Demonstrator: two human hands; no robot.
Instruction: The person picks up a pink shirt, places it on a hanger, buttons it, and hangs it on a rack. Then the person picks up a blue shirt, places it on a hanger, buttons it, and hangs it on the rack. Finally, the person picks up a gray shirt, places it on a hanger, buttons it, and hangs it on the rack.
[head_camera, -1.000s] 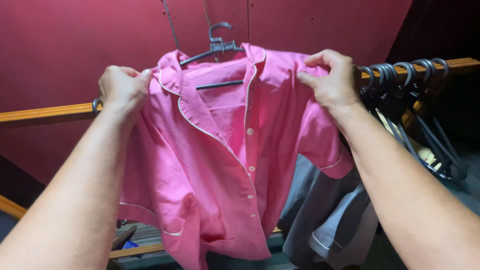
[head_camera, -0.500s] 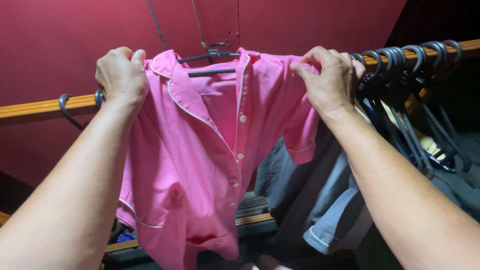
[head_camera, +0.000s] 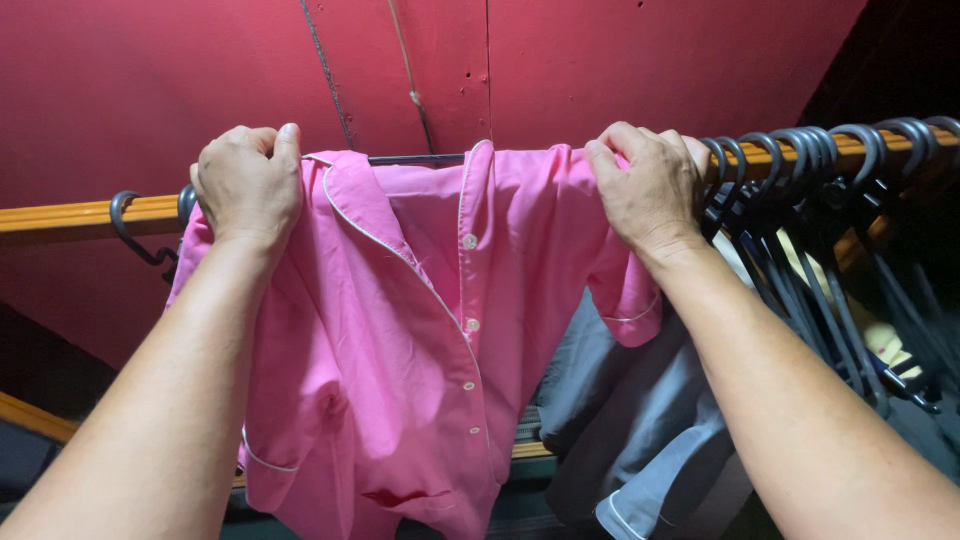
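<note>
A pink button-up shirt (head_camera: 410, 340) with white piping hangs in front of me on a dark hanger (head_camera: 415, 159), whose bar shows at the collar. My left hand (head_camera: 245, 180) grips the shirt's left shoulder. My right hand (head_camera: 650, 185) grips the right shoulder. Both hands hold the shirt level with the wooden rail (head_camera: 70, 213), which runs left to right behind it. The hanger's hook is hidden.
Several empty dark hangers (head_camera: 830, 150) crowd the rail just right of my right hand. One dark hook (head_camera: 135, 235) hangs at the left. Grey garments (head_camera: 640, 430) hang below right. A red wall (head_camera: 600, 60) stands behind.
The view has tilted and both hands have lifted the shirt up toward the rail. The hanger's hook, visible above the collar before, is out of sight now.
</note>
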